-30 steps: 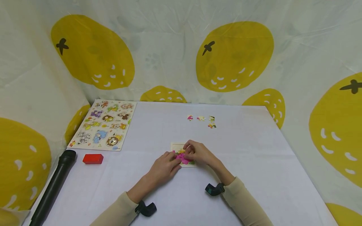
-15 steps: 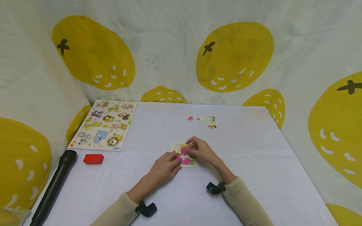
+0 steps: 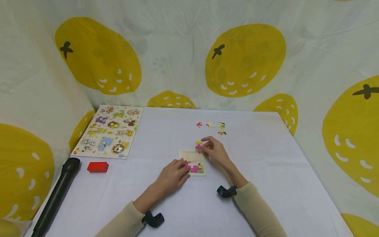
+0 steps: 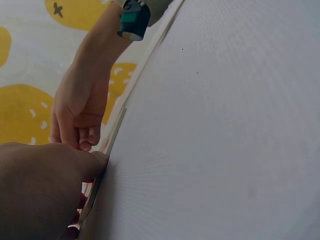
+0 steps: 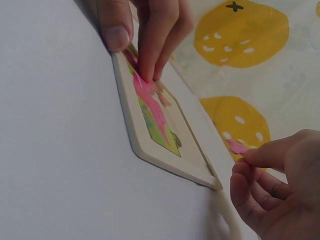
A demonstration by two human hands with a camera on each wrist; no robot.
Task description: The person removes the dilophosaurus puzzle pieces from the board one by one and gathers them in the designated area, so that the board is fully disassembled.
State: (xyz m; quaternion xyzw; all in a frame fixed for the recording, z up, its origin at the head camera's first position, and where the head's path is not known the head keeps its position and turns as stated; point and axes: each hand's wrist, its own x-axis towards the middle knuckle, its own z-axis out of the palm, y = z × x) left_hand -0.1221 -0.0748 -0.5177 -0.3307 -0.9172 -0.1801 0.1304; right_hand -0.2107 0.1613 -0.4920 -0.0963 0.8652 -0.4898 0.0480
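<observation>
A small wooden puzzle board [image 3: 192, 153] lies flat in front of me in the head view. Pink and green puzzle pieces [image 3: 195, 169] fill its lower and left parts, while bare wood shows at its upper part. My left hand [image 3: 171, 174] rests on the board's left side, thumb at the edge [image 5: 116, 42] and fingers on the pieces, hiding some. My right hand [image 3: 215, 151] pinches a pink-and-yellow puzzle piece [image 3: 198, 145] between thumb and forefinger, just beyond the board's top edge. Whether that is one piece or two joined, I cannot tell.
Several loose puzzle pieces [image 3: 210, 125] lie farther back on the white table. An animal puzzle board [image 3: 111, 131] sits at the back left. Nearer are a red block [image 3: 98, 167] and a long black cylinder [image 3: 56, 197] along the left edge. Patterned cloth [image 3: 177, 49] hangs behind.
My right hand has lifted the pink-and-yellow piece out of the board and moved away beyond its top edge, uncovering bare wood. My left hand has stayed in place.
</observation>
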